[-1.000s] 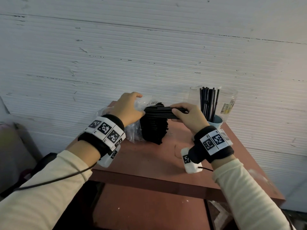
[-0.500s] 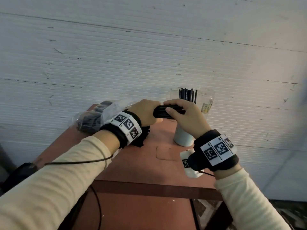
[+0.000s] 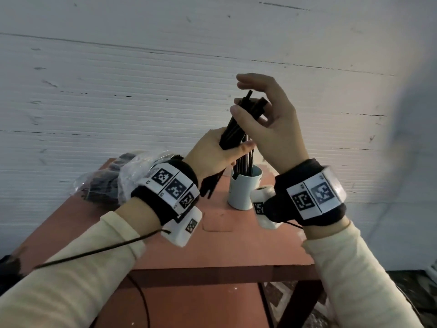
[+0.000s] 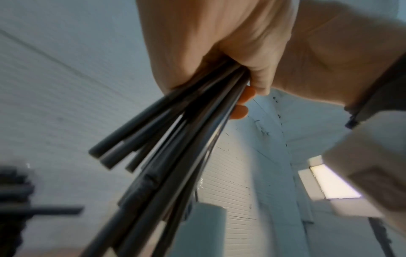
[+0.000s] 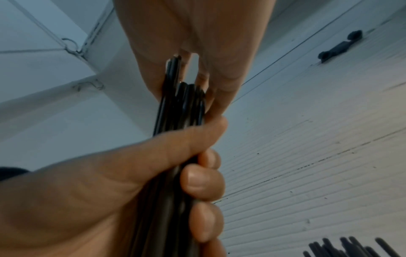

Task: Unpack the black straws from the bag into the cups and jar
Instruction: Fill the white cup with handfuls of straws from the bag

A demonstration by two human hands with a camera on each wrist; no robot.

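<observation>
The straws (image 3: 233, 131) are now tipped up from flat, at 12 o'clock over the cup (image 3: 244, 188), ready to drop. Your left hand (image 3: 210, 155) clamps them; your right hand (image 3: 272, 129) fingers pinch the tops.

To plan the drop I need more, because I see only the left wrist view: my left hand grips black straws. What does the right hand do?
Observer: The right hand loosely pinches the top of the straws between thumb and fingers.
Operator: The pale shape below, is it a cup?
Observer: Yes, the cup on the table; several straws stand in it.
Operator: Where is the bag?
Observer: The bag lies at the far left of the table, with many straws inside.
</observation>
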